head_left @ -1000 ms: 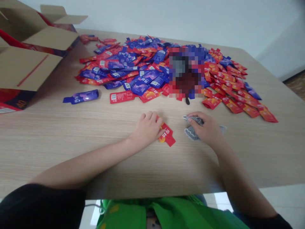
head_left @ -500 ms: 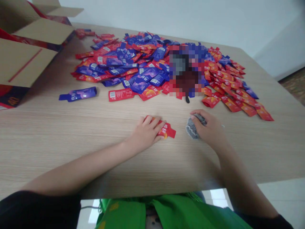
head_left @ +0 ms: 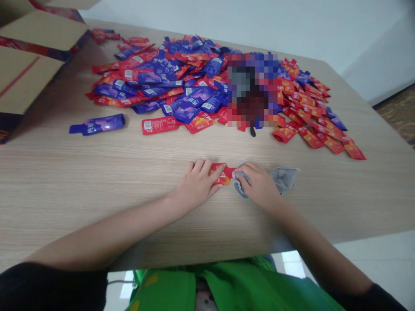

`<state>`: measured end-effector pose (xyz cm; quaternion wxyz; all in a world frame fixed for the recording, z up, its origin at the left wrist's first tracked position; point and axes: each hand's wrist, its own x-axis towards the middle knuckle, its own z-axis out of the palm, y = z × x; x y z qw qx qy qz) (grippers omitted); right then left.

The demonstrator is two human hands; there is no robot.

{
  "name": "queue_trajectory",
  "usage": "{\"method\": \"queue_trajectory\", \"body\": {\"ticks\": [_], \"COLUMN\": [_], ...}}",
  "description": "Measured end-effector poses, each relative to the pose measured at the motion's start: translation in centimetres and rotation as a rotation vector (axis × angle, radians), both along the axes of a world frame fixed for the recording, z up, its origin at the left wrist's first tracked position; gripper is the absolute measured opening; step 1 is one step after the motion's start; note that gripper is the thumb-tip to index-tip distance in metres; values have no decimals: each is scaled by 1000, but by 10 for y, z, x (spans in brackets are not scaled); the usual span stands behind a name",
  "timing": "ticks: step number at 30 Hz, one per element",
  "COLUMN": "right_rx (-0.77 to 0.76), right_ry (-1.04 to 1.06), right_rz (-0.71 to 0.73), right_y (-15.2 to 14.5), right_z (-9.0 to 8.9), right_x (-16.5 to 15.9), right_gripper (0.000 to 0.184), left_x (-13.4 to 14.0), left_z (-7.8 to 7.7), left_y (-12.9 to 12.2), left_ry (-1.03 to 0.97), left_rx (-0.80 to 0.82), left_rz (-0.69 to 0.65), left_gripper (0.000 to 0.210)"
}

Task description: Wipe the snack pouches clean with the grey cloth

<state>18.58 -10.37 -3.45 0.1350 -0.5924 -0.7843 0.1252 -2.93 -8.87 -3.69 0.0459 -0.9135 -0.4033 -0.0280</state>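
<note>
My left hand [head_left: 198,183] holds a small red spouted pouch [head_left: 227,176] down on the table, with the thumb at its near edge and the fingers across its top. Part of the pouch is under the hand. The narrow end of the pouch points right. There my right hand [head_left: 257,180] is closed around a bunched grey cloth [head_left: 241,190] that touches or nearly touches that end. A loose tail of the cloth spreads out on the table to the right of the hand.
A heap of red and purple pouches [head_left: 194,93] covers the back of the table [head_left: 129,172]. A single purple pouch [head_left: 103,125] lies at the left. An open cardboard box [head_left: 26,80] stands at the back left. A pixelated patch hides part of the heap.
My right hand has moved left with the cloth, up to the narrow end of the red pouch. My left hand stays on the pouch. The view has shifted slightly.
</note>
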Motion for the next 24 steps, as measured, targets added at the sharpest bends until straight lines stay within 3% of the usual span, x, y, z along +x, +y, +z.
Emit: {"method": "queue_trajectory", "body": {"ticks": [3, 8, 13, 16, 18, 21, 24], "right_rx": [-32, 85, -1, 90, 146, 85, -12], "right_ry": [33, 47, -29, 10, 63, 108, 199], "right_rz": [-10, -14, -37, -79, -30, 62, 52], "right_y": [0, 3, 9, 10, 9, 7, 7], "right_z": [8, 8, 4, 9, 10, 5, 4], "right_x": [8, -11, -3, 5, 4, -3, 1], "right_gripper": [16, 18, 17, 16, 19, 22, 20], "left_x": [0, 1, 0, 0, 0, 1, 0], "left_z": [1, 2, 5, 6, 7, 13, 24], "left_y": [1, 1, 4, 7, 9, 11, 17], "left_ry": [4, 14, 17, 3, -7, -23, -30], "left_rx": [3, 21, 6, 1, -3, -7, -47], "left_rz": [-10, -14, -32, -48, -68, -101, -141], "left_gripper": [54, 52, 53, 54, 53, 49, 39]}}
